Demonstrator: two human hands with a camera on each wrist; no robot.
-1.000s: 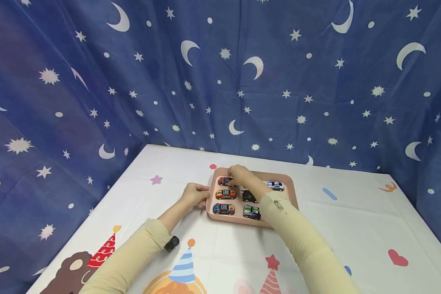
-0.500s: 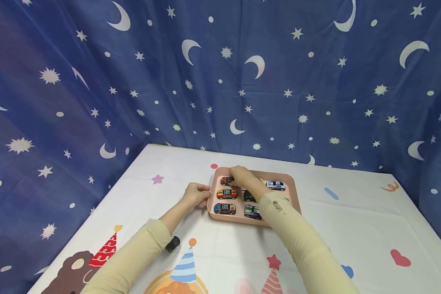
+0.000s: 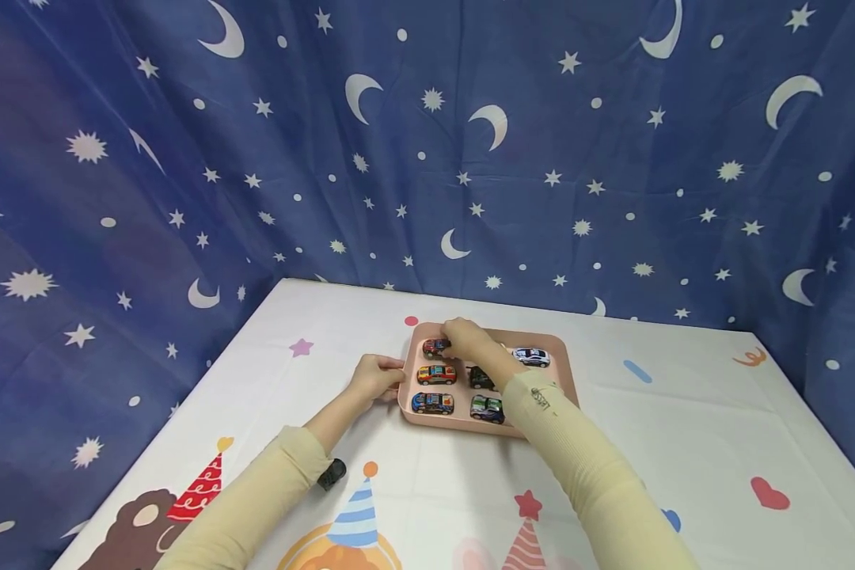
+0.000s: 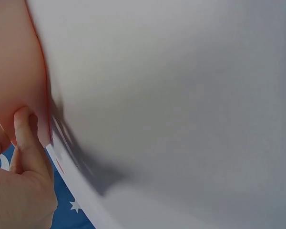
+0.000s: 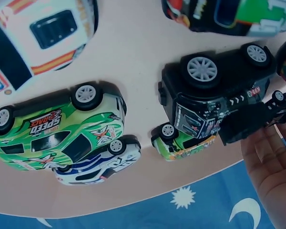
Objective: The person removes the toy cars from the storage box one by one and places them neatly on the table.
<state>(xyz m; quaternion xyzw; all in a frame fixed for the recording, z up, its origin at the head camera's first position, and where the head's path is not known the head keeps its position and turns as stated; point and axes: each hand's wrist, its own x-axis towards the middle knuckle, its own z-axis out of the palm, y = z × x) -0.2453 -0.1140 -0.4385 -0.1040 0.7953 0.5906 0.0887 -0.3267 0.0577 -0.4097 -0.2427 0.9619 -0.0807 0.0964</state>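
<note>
Mid-frame, the left hand (image 3: 373,380) pinches the pink tray (image 3: 463,425) at its edge. Slightly higher, the right hand (image 3: 466,340) seems to pinch a red toy car (image 3: 434,348), partly hidden.

Left arm (image 3: 249,500) and right arm (image 3: 587,467), both cream-sleeved, reach toward far edge of desk (image 3: 691,427). Left hand (image 3: 374,379) pinching, thumb opposite fingers. Right hand (image 3: 467,340) nearer that edge, knuckles up, fingers bent down.

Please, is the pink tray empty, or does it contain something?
Not empty: in the head view, several toy cars sit inside the tray.
</note>
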